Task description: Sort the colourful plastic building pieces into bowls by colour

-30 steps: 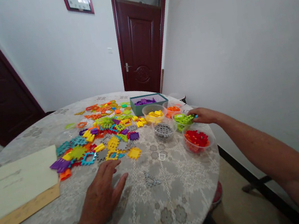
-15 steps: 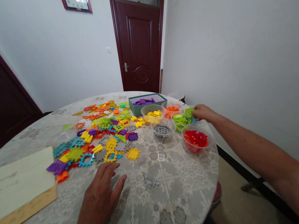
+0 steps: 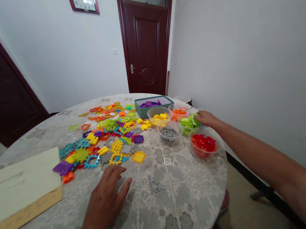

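My left hand (image 3: pixel 109 194) is over the near side of the table, palm down, fingers spread, holding nothing. To its right lie a grey triangular plastic piece (image 3: pixel 156 185) and a small white grid piece (image 3: pixel 167 161). My right hand (image 3: pixel 208 117) reaches to the far right, its fingers pinched at the rim of a clear bowl of green pieces (image 3: pixel 188 123). A green building piece (image 3: pixel 194 118) shows at the fingertips, low among the others in that bowl; the fingers partly hide it. Closer to me stands a bowl of red pieces (image 3: pixel 203 144).
Bowls of grey (image 3: pixel 169 133), yellow (image 3: pixel 160 118) and orange pieces (image 3: pixel 180 112) stand around the green one. Behind them is a green box (image 3: pixel 142 110) with purple pieces. Mixed colourful pieces (image 3: pixel 116 146) cover the table's middle. Cardboard sheets (image 3: pixel 34 177) lie at the left.
My right hand has lowered the green building piece from above the bowl into it. The left hand keeps its place on the table. The view has shifted slightly left.
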{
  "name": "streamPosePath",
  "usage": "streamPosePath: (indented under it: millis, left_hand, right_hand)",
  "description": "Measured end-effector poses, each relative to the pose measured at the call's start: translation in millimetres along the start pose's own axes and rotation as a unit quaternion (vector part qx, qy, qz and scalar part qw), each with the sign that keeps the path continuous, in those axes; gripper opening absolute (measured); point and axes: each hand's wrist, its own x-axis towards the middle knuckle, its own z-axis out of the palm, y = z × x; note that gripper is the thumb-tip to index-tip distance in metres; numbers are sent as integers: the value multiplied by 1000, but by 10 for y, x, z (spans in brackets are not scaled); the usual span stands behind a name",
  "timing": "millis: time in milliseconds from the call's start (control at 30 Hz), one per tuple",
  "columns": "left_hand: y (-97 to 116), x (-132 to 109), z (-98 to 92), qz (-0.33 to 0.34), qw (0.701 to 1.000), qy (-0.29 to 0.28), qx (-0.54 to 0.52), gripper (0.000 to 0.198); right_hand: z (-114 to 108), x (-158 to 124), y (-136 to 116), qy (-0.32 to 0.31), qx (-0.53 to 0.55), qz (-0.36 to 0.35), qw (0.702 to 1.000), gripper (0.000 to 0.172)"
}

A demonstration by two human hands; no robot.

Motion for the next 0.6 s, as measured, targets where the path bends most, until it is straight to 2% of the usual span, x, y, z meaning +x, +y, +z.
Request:
streamPosePath:
  millis: [167, 333, 600]
  left_hand:
    - [45, -13, -23, 2, 1000, 0, -13, 23]
    - [60, -18, -36, -36, 999, 10, 2, 18]
    - [83, -42, -27, -91, 996, -3, 25, 15]
  right_hand:
    - [61, 28, -4, 2, -33, -11, 999, 43]
    - [207, 82, 120, 6, -71, -41, 997, 55]
    - [331, 207, 358, 3, -38, -50, 998, 63]
